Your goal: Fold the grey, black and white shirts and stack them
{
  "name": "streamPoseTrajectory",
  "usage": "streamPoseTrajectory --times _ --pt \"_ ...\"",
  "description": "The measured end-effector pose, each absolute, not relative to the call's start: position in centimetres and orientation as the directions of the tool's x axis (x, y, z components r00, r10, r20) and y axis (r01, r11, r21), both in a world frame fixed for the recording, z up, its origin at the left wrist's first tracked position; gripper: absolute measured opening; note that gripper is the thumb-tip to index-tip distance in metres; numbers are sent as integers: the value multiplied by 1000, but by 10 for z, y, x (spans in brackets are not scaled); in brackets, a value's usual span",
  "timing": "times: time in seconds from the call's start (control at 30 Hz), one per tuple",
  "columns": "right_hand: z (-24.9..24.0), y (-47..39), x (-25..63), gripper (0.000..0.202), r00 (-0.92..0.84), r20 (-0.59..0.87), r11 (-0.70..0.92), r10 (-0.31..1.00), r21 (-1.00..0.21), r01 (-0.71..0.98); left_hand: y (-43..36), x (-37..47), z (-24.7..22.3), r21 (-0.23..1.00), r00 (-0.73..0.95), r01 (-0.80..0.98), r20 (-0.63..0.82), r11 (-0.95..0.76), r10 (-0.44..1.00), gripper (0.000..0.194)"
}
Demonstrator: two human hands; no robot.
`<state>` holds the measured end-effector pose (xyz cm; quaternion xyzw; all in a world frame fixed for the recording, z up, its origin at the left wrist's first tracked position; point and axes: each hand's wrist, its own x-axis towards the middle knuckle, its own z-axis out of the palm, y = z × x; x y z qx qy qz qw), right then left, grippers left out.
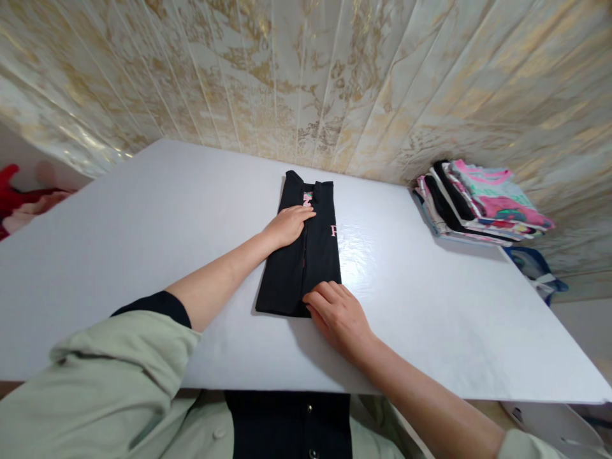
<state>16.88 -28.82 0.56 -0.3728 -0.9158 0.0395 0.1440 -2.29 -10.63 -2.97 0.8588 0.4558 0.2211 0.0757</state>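
Note:
A black shirt (321, 258) lies on the white table, its two sides folded inward to meet along a middle seam. Pink print shows in the gap near its top, and a pink letter sits on the right edge. My left hand (287, 227) rests flat on its upper middle, fingers stretched out across the seam. At the lower edge, my right hand (337, 313) has its fingers bent and closed on the shirt's bottom right part. The right fingertips are partly hidden.
A stack of folded clothes (482, 201) stands at the table's back right corner. Dark blue cloth (538, 271) hangs beside it, beyond the edge. Red and pink cloth (29, 204) is at far left. A gold-patterned curtain (296, 83) lines the back of the white table (191, 197).

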Motion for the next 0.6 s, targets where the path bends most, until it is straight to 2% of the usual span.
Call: streamPoseTrajectory --times 0.17,0.47,0.6 --pt "7 -287 171 20 -670 257 717 697 -262 646 -110 -24 -29 342 492 741 311 -578 813 53" --pt "9 -294 173 24 -716 276 768 641 -237 595 -111 -22 -30 310 483 762 313 -569 818 53" --pt "12 -291 177 18 -722 279 772 633 -304 559 -112 -23 -29 296 483 769 312 -567 818 53"
